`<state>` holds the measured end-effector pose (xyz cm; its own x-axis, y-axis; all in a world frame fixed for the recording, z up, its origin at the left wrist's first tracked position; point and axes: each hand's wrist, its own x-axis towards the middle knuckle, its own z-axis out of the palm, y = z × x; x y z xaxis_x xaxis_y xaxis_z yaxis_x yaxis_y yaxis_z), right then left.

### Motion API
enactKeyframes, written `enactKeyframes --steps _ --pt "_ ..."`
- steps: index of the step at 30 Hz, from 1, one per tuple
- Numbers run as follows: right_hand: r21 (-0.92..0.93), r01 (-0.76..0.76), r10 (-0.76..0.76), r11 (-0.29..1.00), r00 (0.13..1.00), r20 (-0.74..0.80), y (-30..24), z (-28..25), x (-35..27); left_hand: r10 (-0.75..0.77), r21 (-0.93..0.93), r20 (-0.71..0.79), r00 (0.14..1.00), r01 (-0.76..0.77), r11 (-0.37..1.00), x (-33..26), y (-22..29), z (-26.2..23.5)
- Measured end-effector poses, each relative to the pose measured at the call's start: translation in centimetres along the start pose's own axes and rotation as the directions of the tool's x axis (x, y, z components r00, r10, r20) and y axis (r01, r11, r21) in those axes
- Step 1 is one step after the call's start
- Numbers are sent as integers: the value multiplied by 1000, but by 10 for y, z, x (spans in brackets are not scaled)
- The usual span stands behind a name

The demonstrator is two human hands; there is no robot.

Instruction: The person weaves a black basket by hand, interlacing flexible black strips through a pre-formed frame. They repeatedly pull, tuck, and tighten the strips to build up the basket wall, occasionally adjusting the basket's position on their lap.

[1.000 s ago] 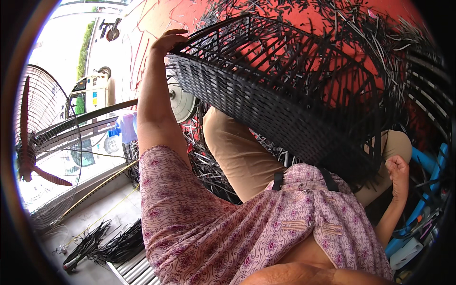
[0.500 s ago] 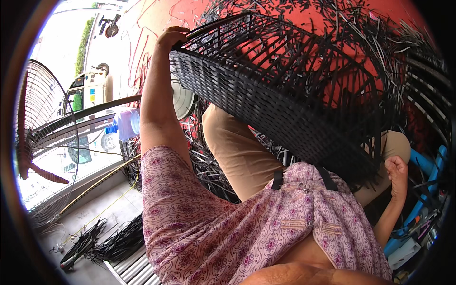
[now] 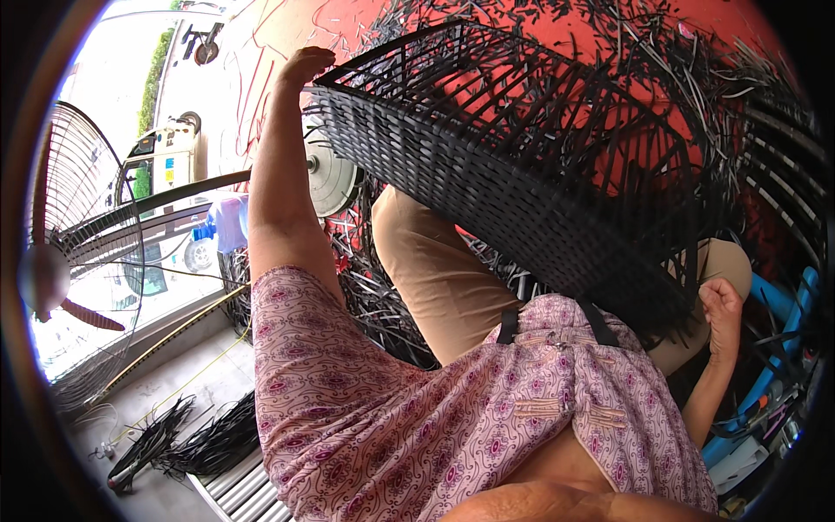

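A black woven strip panel [image 3: 435,148], part of a frame with a dense wickerwork side and open slats, leans slantwise across my lap and knees. At its far left corner is my left hand [image 3: 304,65], on an outstretched arm. Its fingers extend over the corner, with the thumb and palm side hidden. My right hand [image 3: 722,304] is beside the frame's near right end, by my right knee. The fingers there are curled in together, and I cannot make out what, if anything, they hold. Dark loose strips hang around that near end.
Black strip offcuts [image 3: 687,96] litter the red floor [image 3: 739,26]. A standing fan [image 3: 83,252] is at the left, near a bundle of black strips [image 3: 209,444]. A pale round disc [image 3: 330,178] lies under my left forearm. Blue tubing [image 3: 783,348] and tools are at the right.
My left hand has shifted slightly left and away from the frame's corner. My right hand has moved a little up and left. The frame itself has barely moved.
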<state>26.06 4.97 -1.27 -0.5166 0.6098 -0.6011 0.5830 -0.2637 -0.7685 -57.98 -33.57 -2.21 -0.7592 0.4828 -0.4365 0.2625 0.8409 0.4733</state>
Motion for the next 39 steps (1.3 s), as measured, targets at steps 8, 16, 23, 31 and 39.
enactKeyframes --steps 8,16,23,31,39 --pt "-33 85 -87 996 995 -52 -8 25 1 58 -214 -197 979 -101 972 -18 18 22" --pt "-61 40 -45 997 996 -82 -15 17 3 -115 -235 -120 986 84 968 -26 -2 -3" --pt "-72 109 -114 991 990 -79 -23 32 6 17 -340 -221 975 -93 936 -22 26 31" --pt "-187 -69 65 980 998 -27 -34 10 2 -637 -538 -751 173 -720 438 -29 -99 -133" --pt "-136 58 -55 989 998 25 -12 3 11 -277 -685 -185 943 78 724 -93 -6 11"
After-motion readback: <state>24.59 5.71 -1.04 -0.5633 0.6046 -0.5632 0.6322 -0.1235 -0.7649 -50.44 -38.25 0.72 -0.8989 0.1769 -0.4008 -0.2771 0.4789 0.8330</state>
